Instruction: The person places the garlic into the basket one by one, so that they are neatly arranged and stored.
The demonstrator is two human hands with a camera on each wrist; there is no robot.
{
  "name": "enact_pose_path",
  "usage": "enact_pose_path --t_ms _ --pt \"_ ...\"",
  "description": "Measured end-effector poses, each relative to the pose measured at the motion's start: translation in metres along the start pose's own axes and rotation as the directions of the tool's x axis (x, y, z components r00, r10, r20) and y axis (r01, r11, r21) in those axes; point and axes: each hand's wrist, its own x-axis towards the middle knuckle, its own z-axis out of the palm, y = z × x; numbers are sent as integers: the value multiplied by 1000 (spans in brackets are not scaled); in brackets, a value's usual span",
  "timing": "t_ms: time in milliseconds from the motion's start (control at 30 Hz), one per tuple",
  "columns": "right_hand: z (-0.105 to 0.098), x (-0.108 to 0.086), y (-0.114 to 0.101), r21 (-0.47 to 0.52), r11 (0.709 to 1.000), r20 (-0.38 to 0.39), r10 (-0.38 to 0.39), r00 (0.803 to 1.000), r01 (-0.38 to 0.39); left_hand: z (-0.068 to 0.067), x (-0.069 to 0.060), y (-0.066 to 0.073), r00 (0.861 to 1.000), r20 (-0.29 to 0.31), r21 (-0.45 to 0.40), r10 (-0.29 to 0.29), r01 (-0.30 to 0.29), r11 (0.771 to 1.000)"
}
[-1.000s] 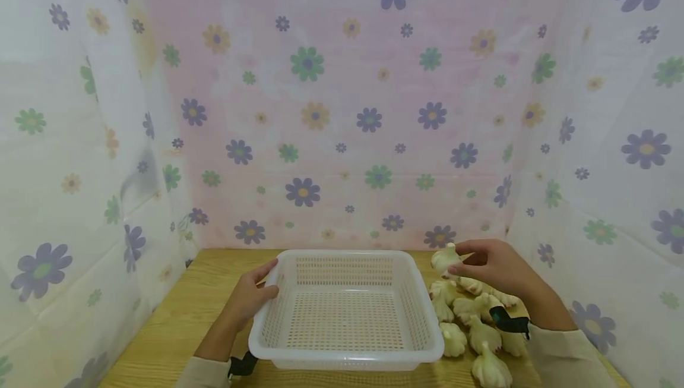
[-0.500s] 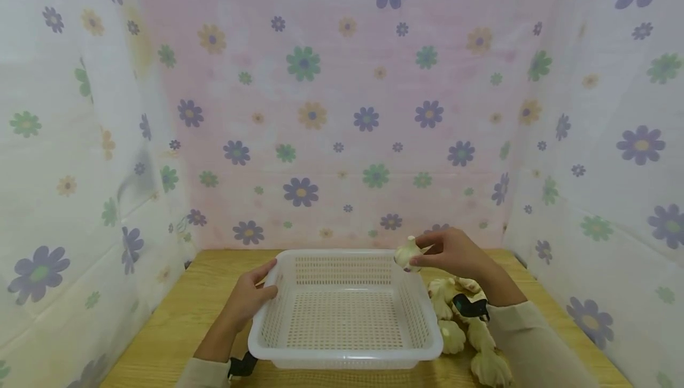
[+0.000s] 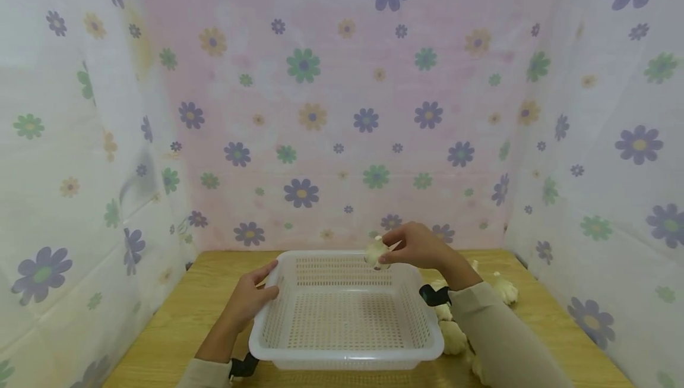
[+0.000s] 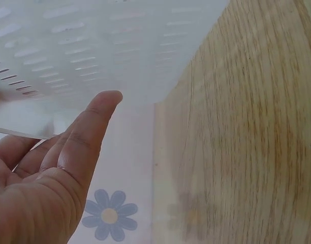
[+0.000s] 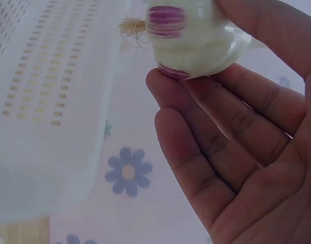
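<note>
A white plastic basket (image 3: 342, 355) with slotted walls stands on the table, nothing inside it. My left hand (image 3: 248, 294) holds its left rim, thumb over the edge and fingers along the outer wall; the left wrist view shows these fingers (image 4: 84, 134) against the slotted side. Over the basket's back right part, my right hand (image 3: 419, 248) pinches a garlic bulb (image 3: 376, 254) between thumb and fingers. Purple marks and a tuft of dry roots show on this bulb in the right wrist view. More garlic bulbs (image 3: 453, 338) lie right of the basket, partly hidden by my right forearm.
The wooden table (image 3: 176, 311) runs beneath everything. Flower-printed cloth (image 3: 342, 97) encloses it at the back and both sides. One bulb (image 3: 504, 289) lies beyond my right sleeve, toward the table's right side.
My right hand has carried the garlic bulb leftward from above the pile to over the basket's back right part. The left hand and the basket have stayed put.
</note>
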Motion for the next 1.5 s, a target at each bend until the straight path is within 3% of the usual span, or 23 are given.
enact_pose_path --t_ms 333,700,900,1033,1167,1367,1500 --pt "32 29 -13 41 999 92 0 996 -4 0 -2 4 1000 -13 44 5 -4 999" --pt "63 56 -22 43 999 132 12 991 -18 3 -3 9 998 -33 190 48 -41 981" --pt "80 65 -23 73 992 146 89 985 -100 3 -5 11 999 9 187 32 -33 982" --pt "90 69 -23 107 988 145 96 985 -112 1 -7 13 997 61 197 42 -53 979" --pt "100 74 -21 149 982 161 92 983 -117 0 -7 13 993 97 299 69 -95 950" --pt "113 80 -19 167 970 151 150 977 -175 0 -5 12 989 94 489 118 -149 859" --pt "119 82 -20 199 955 145 192 971 -219 1 -6 15 988 95 518 122 -154 841"
